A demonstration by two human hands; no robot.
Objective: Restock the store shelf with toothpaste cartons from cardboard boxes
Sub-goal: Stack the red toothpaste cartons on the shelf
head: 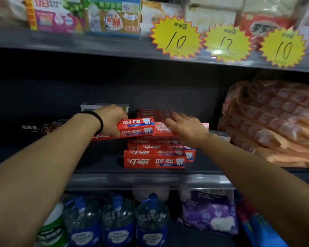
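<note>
Fingers (pixel 120 134) of my left hand (pixel 112 120) are curled round two red toothpaste cartons (pixel 136 129), thumb on the near face, holding them level just left of the red stack (pixel 157 154) and partly over it. My right hand (pixel 187 129) lies flat with straight fingers on the top carton (pixel 163 130) of that stack, gripping nothing, and seems to steady it. From what I see, the stack is already several layers high, with more red cartons (pixel 155 113) behind it, so I judge the restocking well under way; the pair in my left hand is not yet set down. Left of the stack the middle shelf (pixel 150 180) looks dark and bare in places, so room remains. No cardboard box is in view, so I cannot tell how many cartons are left. Right of the stack lie orange plastic packs (pixel 275 122); below it stand water jugs (pixel 118 220).
</note>
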